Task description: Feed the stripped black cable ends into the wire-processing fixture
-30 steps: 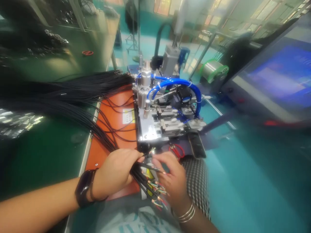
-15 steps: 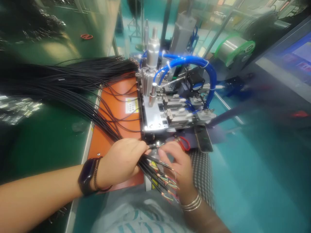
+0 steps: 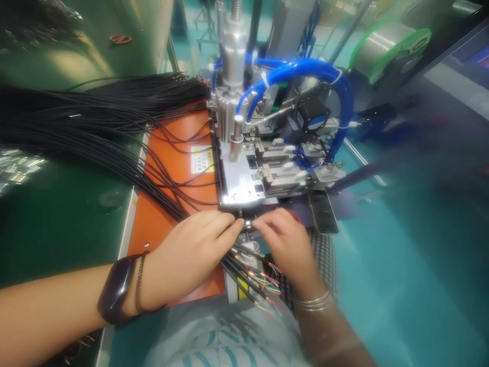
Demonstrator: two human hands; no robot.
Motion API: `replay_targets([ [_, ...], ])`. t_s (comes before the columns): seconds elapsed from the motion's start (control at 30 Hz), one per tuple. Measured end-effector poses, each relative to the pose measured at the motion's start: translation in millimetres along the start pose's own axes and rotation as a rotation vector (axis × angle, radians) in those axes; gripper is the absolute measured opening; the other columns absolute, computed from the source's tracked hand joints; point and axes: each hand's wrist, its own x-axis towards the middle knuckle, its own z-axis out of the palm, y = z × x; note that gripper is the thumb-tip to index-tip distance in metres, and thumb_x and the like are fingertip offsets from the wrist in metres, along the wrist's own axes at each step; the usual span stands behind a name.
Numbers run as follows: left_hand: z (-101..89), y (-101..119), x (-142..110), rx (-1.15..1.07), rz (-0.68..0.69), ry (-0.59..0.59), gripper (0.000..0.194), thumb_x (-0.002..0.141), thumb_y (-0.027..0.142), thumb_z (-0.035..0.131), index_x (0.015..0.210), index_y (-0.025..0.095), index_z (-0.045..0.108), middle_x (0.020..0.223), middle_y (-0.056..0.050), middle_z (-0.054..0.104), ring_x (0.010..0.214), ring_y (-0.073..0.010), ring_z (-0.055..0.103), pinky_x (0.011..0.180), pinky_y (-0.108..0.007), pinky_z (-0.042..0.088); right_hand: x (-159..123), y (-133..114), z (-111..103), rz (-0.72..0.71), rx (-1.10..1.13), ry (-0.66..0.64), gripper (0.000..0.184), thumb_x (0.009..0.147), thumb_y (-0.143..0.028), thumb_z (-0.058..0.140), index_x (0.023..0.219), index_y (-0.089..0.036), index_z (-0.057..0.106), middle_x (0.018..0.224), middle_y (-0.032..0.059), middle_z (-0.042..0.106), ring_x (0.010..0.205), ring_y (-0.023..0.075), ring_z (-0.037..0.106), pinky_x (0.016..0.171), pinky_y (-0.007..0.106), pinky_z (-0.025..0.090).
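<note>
My left hand (image 3: 191, 255) is closed round a bundle of thin black cables (image 3: 153, 186) that fans out to the left across the orange plate (image 3: 179, 168). The cables' stripped ends (image 3: 260, 283), with coloured wires showing, stick out below my hands. My right hand (image 3: 284, 244) pinches a small metal part (image 3: 247, 223) at its fingertips, meeting my left fingertips just in front of the machine's metal fixture (image 3: 248, 186). A dark watch sits on my left wrist, bangles on my right.
The machine has blue air hoses (image 3: 298, 74), a steel cylinder (image 3: 231, 46) and clamps (image 3: 278, 176). A phone (image 3: 324, 211) lies at its front right. A solder spool (image 3: 385, 43) stands at the back right, a screen further right. Green bench (image 3: 64, 219) to the left.
Both hands have moved up towards the machine's front edge and their fingertips now meet on the small metal part. The view has shifted closer and lower.
</note>
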Motion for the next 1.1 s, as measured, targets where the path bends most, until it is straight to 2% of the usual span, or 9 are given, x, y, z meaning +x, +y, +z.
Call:
replay_targets([
  [0.13,-0.6,-3,0,0.019,-0.003,-0.015,0.034,0.09,0.012,0.04,0.122,0.012,0.051,0.088,-0.008,0.053,0.078,-0.0198,0.049,0.065,-0.033,0.046,-1,7,3,0.28,0.225,-0.15,0.018,0.086,-0.033,0.059,0.073,-0.021,0.059,0.07,-0.0032,0.058,0.067,0.0127,0.053,0.063,0.024,0.04],
  [0.27,-1.8,-3,1,0.051,-0.032,-0.078,0.038,0.089,0.012,0.04,0.125,0.019,0.05,0.084,-0.006,0.049,0.073,-0.0191,0.048,0.061,-0.033,0.043,-3,11,4,0.368,0.42,-0.256,0.015,0.087,-0.033,0.056,0.079,-0.021,0.059,0.075,-0.003,0.057,0.07,0.0121,0.053,0.065,0.023,0.041],
  [0.43,-3.6,-1,2,0.105,-0.024,-0.133,0.05,0.085,0.009,0.041,0.132,0.024,0.044,0.086,-0.007,0.048,0.072,-0.0204,0.049,0.059,-0.034,0.042,-1,11,5,0.389,0.448,-0.253,0.012,0.086,-0.029,0.054,0.079,-0.02,0.058,0.073,-0.0027,0.055,0.069,0.0118,0.051,0.062,0.022,0.04],
  [0.63,-4.1,1,3,0.14,-0.024,-0.178,0.056,0.082,0.007,0.04,0.135,0.025,0.042,0.083,-0.006,0.047,0.072,-0.0212,0.048,0.061,-0.036,0.043,0,10,8,0.382,0.432,-0.207,0.008,0.081,-0.022,0.053,0.075,-0.019,0.056,0.068,-0.0037,0.051,0.062,0.0107,0.046,0.056,0.022,0.036],
  [0.8,-5.5,4,5,0.175,-0.033,-0.22,0.06,0.08,0.005,0.041,0.136,0.025,0.041,0.083,-0.006,0.047,0.07,-0.0218,0.049,0.06,-0.036,0.044,0,12,11,0.387,0.404,-0.186,0.009,0.08,-0.024,0.055,0.072,-0.019,0.055,0.063,-0.0045,0.048,0.058,0.0104,0.044,0.053,0.022,0.036],
  [1.0,-5.3,10,7,0.215,-0.037,-0.234,0.062,0.076,0.002,0.042,0.134,0.023,0.042,0.08,-0.006,0.047,0.066,-0.0213,0.049,0.057,-0.035,0.045,-1,12,13,0.332,0.403,-0.119,0.008,0.082,-0.025,0.054,0.082,-0.019,0.06,0.078,0.0001,0.06,0.071,0.0137,0.054,0.06,0.023,0.042],
  [1.1,-5.2,12,8,0.22,-0.043,-0.255,0.062,0.076,0.002,0.042,0.135,0.022,0.042,0.08,-0.005,0.047,0.067,-0.0216,0.05,0.058,-0.036,0.046,-1,11,13,0.343,0.413,-0.1,0.011,0.083,-0.028,0.055,0.081,-0.019,0.061,0.079,0.0001,0.061,0.072,0.0137,0.055,0.061,0.023,0.042],
])
